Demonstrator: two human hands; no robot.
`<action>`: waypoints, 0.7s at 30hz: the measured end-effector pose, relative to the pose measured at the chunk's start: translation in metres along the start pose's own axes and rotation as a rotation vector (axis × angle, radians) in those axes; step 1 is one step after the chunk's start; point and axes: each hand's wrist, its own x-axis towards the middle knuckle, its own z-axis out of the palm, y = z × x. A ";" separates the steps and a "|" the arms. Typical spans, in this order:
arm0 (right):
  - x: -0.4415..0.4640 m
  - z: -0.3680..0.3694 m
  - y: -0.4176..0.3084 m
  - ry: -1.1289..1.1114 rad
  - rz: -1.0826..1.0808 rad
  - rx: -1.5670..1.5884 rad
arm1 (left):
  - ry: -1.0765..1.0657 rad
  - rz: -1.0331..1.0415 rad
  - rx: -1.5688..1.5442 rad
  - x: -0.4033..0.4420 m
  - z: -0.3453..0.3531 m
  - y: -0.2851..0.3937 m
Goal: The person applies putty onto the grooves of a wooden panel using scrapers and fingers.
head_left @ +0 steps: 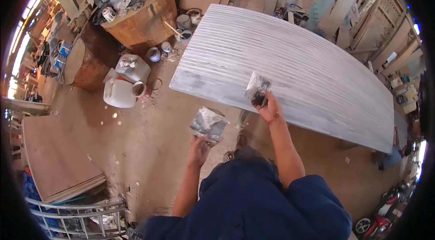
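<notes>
A long grooved panel (281, 54), whitish grey with a curved far edge, lies raised above the floor in front of me. My right hand (270, 108) is closed on a flat, smeared scraper (258, 87) over the panel's near edge. Lower and to the left, away from the panel, my left hand (199, 148) grips a square plate (209, 124) coated with grey and white paste. How much paste sits on the scraper cannot be made out.
Plastic jugs (119, 93) and open cans (154, 54) stand on the floor at the left, near a large wood stump (140, 22). Stacked boards (59, 154) lie at the lower left, beside a metal ladder-like frame (77, 217). Planks lean at the back.
</notes>
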 end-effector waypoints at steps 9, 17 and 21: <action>0.155 0.083 0.004 -0.182 -0.485 -1.049 | 0.259 0.211 -0.189 0.018 -0.060 0.084; 0.213 0.134 0.079 -0.179 -0.538 -1.974 | 0.253 0.179 -0.199 0.070 -0.098 0.145; 0.244 0.133 0.120 -0.168 -0.518 -2.162 | 0.259 0.088 -0.196 0.098 -0.122 0.178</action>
